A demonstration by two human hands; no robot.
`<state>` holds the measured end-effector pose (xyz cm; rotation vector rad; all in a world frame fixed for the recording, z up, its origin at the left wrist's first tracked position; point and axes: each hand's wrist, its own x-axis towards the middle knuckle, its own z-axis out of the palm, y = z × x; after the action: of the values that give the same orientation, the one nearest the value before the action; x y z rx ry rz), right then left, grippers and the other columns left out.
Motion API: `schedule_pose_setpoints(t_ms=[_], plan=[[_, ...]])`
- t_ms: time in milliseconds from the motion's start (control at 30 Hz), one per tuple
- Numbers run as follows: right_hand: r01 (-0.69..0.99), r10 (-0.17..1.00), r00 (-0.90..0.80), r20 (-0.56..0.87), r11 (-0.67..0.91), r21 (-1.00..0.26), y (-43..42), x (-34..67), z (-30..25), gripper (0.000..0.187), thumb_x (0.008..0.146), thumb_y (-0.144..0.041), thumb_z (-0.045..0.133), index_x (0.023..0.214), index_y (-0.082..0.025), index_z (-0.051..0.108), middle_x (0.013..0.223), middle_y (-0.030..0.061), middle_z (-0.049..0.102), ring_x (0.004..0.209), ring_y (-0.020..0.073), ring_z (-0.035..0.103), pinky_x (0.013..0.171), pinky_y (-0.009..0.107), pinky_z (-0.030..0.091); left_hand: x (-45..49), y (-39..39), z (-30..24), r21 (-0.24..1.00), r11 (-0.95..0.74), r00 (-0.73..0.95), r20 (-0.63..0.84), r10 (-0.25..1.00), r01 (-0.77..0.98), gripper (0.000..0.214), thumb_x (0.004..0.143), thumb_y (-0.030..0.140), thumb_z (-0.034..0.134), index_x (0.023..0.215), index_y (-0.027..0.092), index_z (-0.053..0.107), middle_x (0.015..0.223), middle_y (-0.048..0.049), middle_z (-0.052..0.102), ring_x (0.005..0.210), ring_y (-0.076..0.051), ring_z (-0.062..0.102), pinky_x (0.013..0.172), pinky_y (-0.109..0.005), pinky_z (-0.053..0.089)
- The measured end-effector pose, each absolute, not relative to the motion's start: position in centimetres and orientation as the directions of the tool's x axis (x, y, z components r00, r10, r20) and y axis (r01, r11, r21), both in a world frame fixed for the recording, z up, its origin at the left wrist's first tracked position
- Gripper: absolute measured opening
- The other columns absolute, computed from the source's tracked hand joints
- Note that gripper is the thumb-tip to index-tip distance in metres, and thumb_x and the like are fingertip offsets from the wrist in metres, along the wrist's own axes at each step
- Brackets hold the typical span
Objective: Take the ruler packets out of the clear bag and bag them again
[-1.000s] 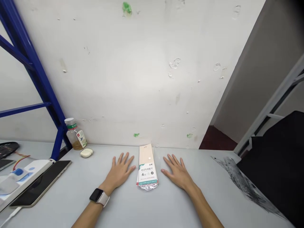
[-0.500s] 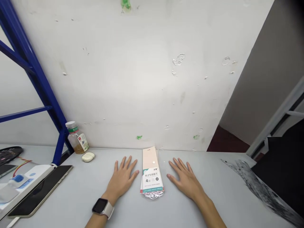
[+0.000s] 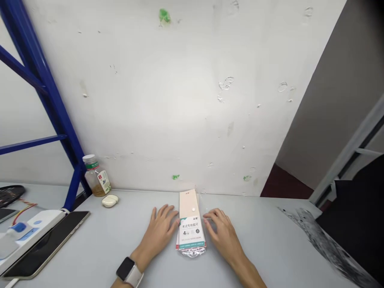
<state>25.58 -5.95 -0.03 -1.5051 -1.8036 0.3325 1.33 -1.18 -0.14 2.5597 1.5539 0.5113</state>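
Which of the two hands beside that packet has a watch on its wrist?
The left hand: a watch with a dark face and pale strap circles its wrist. The right hand, across the packet, has a bare wrist.

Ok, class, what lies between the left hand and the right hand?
The head view shows a packaged four-piece exam ruler set lying between the left hand and the right hand.

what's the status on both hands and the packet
Left hand, right hand either side of packet, neither gripping. Packet on table, between hands. Phone, jar off to left.
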Motion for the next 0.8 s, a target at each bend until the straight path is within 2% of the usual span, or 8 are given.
schedule_pose_setpoints(t_ms=[167, 300, 333, 400, 500, 600, 700, 800], plan=[[0.576, 0.962, 0.039, 0.271, 0.2, -0.793, -6.1, 23.4, -0.4, 0.017, 0.084, -0.035, 0.056, 0.091, -0.025, 0.067, 0.09, 0.0031, 0.064, 0.081, 0.0206, 0.059, 0.076, 0.032, 0.048, 1.5, -1.6, -0.2, 0.337, -0.511, 0.447, 0.254, 0.858, 0.791, 0.036, 0.098, 0.043, 0.04, 0.128, 0.03, 0.055, 0.14, -0.0057, 0.054, 0.137, -0.03, 0.037, 0.113, -0.063, 0.017], [0.367, 0.983, 0.063, 0.17, 0.136, -0.92, -5.7, 23.8, -0.1, 0.018, 0.079, -0.039, 0.062, 0.083, -0.022, 0.068, 0.082, 0.0016, 0.063, 0.07, 0.0175, 0.053, 0.067, 0.029, 0.045, 2.1, -1.7, 0.6, 0.629, -0.488, 0.376, 0.315, 0.871, 0.605, 0.034, 0.093, 0.04, 0.051, 0.124, 0.03, 0.058, 0.134, -0.0041, 0.059, 0.139, -0.03, 0.034, 0.117, -0.06, 0.01], [0.317, 0.988, 0.055, 0.145, 0.121, -0.941, -5.6, 23.9, 0.1, 0.021, 0.08, -0.042, 0.061, 0.081, -0.022, 0.068, 0.081, 0.0017, 0.063, 0.069, 0.0172, 0.052, 0.066, 0.029, 0.043, 2.3, -1.8, 0.8, 0.687, -0.47, 0.342, 0.327, 0.881, 0.554, 0.032, 0.092, 0.04, 0.053, 0.121, 0.029, 0.06, 0.132, -0.0045, 0.06, 0.139, -0.03, 0.034, 0.117, -0.058, 0.012], [0.23, 0.994, 0.028, 0.102, 0.093, -0.969, -5.7, 24.1, 0.7, 0.03, 0.083, -0.048, 0.057, 0.08, -0.02, 0.068, 0.08, 0.0024, 0.064, 0.07, 0.0176, 0.051, 0.066, 0.029, 0.042, 2.8, -1.9, 1.5, 0.803, -0.407, 0.283, 0.307, 0.908, 0.436, 0.029, 0.089, 0.04, 0.056, 0.114, 0.026, 0.062, 0.126, -0.0072, 0.063, 0.132, -0.03, 0.043, 0.113, -0.053, 0.027], [0.138, 0.997, -0.001, 0.074, 0.074, -0.988, -5.8, 24.1, 1.2, 0.036, 0.082, -0.054, 0.059, 0.079, -0.02, 0.069, 0.08, 0.0032, 0.067, 0.075, 0.0192, 0.054, 0.069, 0.03, 0.041, 3.4, -2.2, 2.3, 0.955, -0.241, 0.255, 0.193, 0.948, 0.173, 0.031, 0.084, 0.044, 0.061, 0.106, 0.021, 0.062, 0.107, -0.0098, 0.07, 0.105, -0.028, 0.064, 0.092, -0.043, 0.049], [0.093, 0.997, -0.021, 0.073, 0.074, -0.993, -5.9, 24.1, 1.3, 0.036, 0.08, -0.056, 0.061, 0.076, -0.02, 0.067, 0.078, 0.0022, 0.066, 0.076, 0.0197, 0.055, 0.071, 0.029, 0.041, 3.6, -2.4, 2.7, 0.992, -0.123, 0.248, 0.123, 0.961, -0.012, 0.042, 0.076, 0.045, 0.07, 0.108, 0.022, 0.057, 0.084, -0.0024, 0.068, 0.082, -0.023, 0.068, 0.078, -0.037, 0.052], [0.08, 0.998, -0.023, 0.061, 0.063, -0.995, -6.0, 24.4, 1.4, 0.036, 0.08, -0.056, 0.061, 0.073, -0.021, 0.065, 0.075, 0.0014, 0.064, 0.073, 0.0188, 0.054, 0.07, 0.029, 0.041, 3.5, -2.7, 2.8, 0.994, -0.089, 0.237, 0.103, 0.966, -0.067, 0.046, 0.073, 0.043, 0.074, 0.11, 0.023, 0.055, 0.084, 0.0011, 0.063, 0.071, -0.018, 0.064, 0.07, -0.032, 0.05], [0.072, 0.999, -0.007, 0.045, 0.046, -0.996, -6.2, 24.7, 1.4, 0.037, 0.079, -0.056, 0.061, 0.072, -0.02, 0.065, 0.072, 0.001, 0.062, 0.07, 0.0181, 0.053, 0.068, 0.029, 0.041, 3.4, -3.0, 3.0, 0.996, -0.067, 0.264, 0.079, 0.961, -0.053, 0.041, 0.074, 0.04, 0.073, 0.108, 0.023, 0.058, 0.083, 0.0018, 0.062, 0.066, -0.015, 0.06, 0.07, -0.031, 0.048]])
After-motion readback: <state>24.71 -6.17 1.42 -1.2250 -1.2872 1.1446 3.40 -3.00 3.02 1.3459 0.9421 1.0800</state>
